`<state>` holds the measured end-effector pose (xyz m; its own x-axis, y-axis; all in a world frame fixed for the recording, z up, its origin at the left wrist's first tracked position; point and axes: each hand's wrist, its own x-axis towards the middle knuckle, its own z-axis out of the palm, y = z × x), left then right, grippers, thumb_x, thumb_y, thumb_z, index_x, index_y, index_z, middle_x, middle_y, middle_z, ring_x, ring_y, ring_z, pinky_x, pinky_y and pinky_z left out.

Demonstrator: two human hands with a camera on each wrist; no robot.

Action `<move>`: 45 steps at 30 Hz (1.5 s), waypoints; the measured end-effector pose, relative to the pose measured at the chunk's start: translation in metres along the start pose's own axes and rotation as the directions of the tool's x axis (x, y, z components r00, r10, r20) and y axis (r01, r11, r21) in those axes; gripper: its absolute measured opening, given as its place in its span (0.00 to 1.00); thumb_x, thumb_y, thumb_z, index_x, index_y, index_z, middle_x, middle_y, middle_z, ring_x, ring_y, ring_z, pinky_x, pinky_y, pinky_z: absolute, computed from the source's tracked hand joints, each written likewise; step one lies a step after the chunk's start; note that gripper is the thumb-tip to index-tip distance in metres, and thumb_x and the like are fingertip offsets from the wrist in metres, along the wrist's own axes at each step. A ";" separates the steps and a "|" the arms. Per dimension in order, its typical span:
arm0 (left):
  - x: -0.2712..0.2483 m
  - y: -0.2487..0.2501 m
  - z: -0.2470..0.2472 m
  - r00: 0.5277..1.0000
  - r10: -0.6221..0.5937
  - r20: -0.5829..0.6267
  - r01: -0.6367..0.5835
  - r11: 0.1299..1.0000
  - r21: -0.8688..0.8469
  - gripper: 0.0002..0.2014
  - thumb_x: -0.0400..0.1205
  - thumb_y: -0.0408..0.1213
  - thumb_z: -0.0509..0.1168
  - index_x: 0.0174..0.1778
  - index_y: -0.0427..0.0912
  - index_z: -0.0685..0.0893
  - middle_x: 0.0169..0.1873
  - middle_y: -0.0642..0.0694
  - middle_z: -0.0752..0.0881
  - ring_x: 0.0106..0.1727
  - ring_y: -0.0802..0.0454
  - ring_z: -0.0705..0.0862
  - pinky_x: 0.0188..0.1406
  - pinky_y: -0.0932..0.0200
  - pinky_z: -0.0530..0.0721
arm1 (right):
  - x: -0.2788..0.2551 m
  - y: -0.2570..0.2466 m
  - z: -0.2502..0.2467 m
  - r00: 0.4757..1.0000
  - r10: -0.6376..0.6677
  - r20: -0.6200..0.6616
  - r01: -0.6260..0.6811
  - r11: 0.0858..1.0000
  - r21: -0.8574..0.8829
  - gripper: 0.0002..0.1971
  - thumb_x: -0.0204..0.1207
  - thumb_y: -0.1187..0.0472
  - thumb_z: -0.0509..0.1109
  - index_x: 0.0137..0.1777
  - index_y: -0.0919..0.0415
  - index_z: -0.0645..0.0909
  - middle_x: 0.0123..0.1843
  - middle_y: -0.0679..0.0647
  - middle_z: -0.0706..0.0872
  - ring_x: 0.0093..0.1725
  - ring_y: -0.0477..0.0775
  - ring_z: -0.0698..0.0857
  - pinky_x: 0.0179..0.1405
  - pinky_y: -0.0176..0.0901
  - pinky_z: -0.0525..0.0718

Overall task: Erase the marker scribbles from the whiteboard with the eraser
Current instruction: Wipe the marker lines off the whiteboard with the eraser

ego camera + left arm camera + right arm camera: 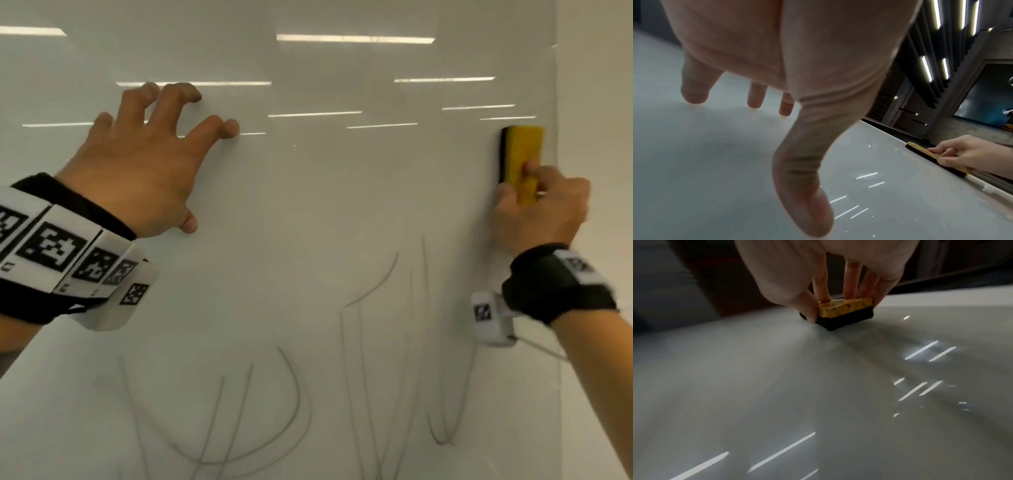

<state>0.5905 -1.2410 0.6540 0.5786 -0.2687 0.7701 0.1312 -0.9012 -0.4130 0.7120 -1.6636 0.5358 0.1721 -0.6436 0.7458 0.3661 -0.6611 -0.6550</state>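
Note:
The glossy whiteboard point(308, 212) fills the head view. Thin grey marker scribbles point(291, 411) loop across its lower half, with more strokes point(442, 431) lower right. My right hand point(541, 212) grips a yellow eraser with a black felt face point(522, 161) and presses it flat on the board close to the right edge, above the scribbles. The right wrist view shows the eraser point(844, 313) pinched between thumb and fingers. My left hand point(150, 164) is spread, its fingertips point(229, 128) propped on the board at upper left. The left wrist view shows those fingers point(694, 92) touching the board point(715, 162).
The board's right edge point(558, 240) runs just beside the eraser, with a pale wall beyond. Ceiling lights reflect as bright bars across the board's upper part. A white marker point(980, 186) lies along the board's edge below the eraser in the left wrist view.

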 end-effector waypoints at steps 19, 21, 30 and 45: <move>-0.005 0.001 0.008 1.000 0.018 -0.024 -0.020 0.998 -0.055 0.64 0.57 0.41 0.88 0.82 0.65 0.53 0.83 0.48 0.50 0.84 0.34 0.47 0.76 0.25 0.65 | -0.156 0.007 -0.003 0.941 -0.335 0.052 0.327 0.937 0.122 0.22 0.70 0.58 0.77 0.65 0.60 0.86 0.50 0.68 0.79 0.44 0.68 0.81 0.46 0.59 0.81; -0.005 0.000 0.010 0.999 0.030 -0.038 -0.032 0.998 -0.051 0.65 0.54 0.41 0.89 0.81 0.65 0.54 0.82 0.50 0.52 0.84 0.34 0.49 0.74 0.24 0.67 | -0.216 -0.003 -0.008 0.844 -0.518 0.140 0.486 0.848 0.210 0.24 0.71 0.62 0.78 0.68 0.58 0.85 0.53 0.62 0.79 0.45 0.64 0.79 0.44 0.58 0.80; -0.007 0.001 0.010 0.999 0.017 -0.032 -0.020 0.997 -0.071 0.64 0.56 0.40 0.88 0.82 0.65 0.54 0.83 0.52 0.50 0.84 0.36 0.48 0.73 0.22 0.67 | -0.095 0.080 -0.010 0.998 0.039 -0.057 -0.037 0.998 0.044 0.28 0.73 0.46 0.71 0.72 0.56 0.82 0.61 0.71 0.76 0.54 0.72 0.82 0.60 0.64 0.84; 0.001 -0.004 0.027 0.992 0.044 -0.122 -0.044 0.999 -0.001 0.68 0.48 0.39 0.90 0.81 0.62 0.57 0.83 0.49 0.55 0.82 0.30 0.54 0.70 0.20 0.68 | -0.110 0.073 -0.015 1.000 -0.021 0.010 0.020 0.998 0.054 0.23 0.74 0.55 0.73 0.69 0.59 0.81 0.60 0.71 0.76 0.55 0.70 0.81 0.57 0.58 0.83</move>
<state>0.6126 -1.2286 0.6435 0.4812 -0.3472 0.8049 0.1047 -0.8889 -0.4460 0.7065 -1.6468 0.4041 0.1733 -0.6258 0.7604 0.4187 -0.6521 -0.6321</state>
